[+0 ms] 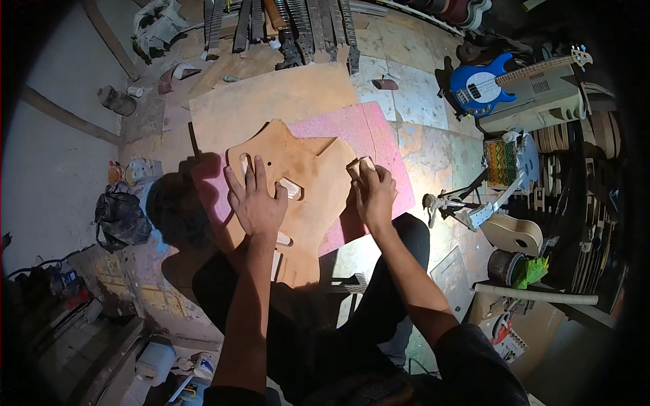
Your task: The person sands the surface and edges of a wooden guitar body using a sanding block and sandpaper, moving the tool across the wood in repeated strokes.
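Observation:
An unfinished wooden guitar body (313,196) with cut-out cavities lies on a pink board (396,183). My left hand (257,203) rests flat on its left part, fingers spread over the wood between the cavities. At the body's right edge, my right hand (374,193) is closed on a small sanding block (353,168), pinched between thumb and fingers. The block touches or nearly touches the rim there; its underside is hidden. A pale wooden board (271,95) lies beyond the guitar body, partly under the pink one.
Several guitar necks (315,27) lie at the far side. A blue bass guitar (482,84) leans at the far right, above a metal stand (467,206) and an acoustic guitar body (512,233). On the left sit a black plastic bag (122,216) and a paint can (141,170).

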{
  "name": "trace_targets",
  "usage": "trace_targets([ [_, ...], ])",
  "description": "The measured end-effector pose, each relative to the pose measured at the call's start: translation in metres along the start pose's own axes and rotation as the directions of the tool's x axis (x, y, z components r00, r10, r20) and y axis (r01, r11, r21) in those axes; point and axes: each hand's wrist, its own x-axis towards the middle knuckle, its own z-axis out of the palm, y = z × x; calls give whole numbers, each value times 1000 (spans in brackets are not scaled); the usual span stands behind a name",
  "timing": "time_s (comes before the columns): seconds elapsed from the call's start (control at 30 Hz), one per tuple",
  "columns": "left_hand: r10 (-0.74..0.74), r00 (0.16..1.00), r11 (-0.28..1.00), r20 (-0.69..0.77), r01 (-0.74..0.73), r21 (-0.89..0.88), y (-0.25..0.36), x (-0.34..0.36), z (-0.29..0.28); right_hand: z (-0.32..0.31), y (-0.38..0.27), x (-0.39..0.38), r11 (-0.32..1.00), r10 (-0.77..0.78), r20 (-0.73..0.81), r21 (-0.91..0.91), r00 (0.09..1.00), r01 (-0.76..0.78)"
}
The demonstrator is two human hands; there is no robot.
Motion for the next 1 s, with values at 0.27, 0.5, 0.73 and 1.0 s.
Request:
trace_targets([
  [0.27, -10, 1000, 1000, 0, 10, 12, 0, 0, 0, 6, 3, -45, 989, -146, 52, -13, 988, 147],
  [0.5, -15, 1000, 1000, -17, 15, 14, 0, 3, 1, 4, -18, -98, 986, -164, 153, 22, 975, 162],
  [0.73, -6, 1000, 1000, 14, 6, 17, 11, 2, 3, 10, 3, -61, 995, -32, 1, -95, 999, 32],
  [1.0, 13, 1000, 1000, -21, -12, 19, 1, -2, 3, -2, -3, -19, 998, 35, 34, -56, 999, -33],
])
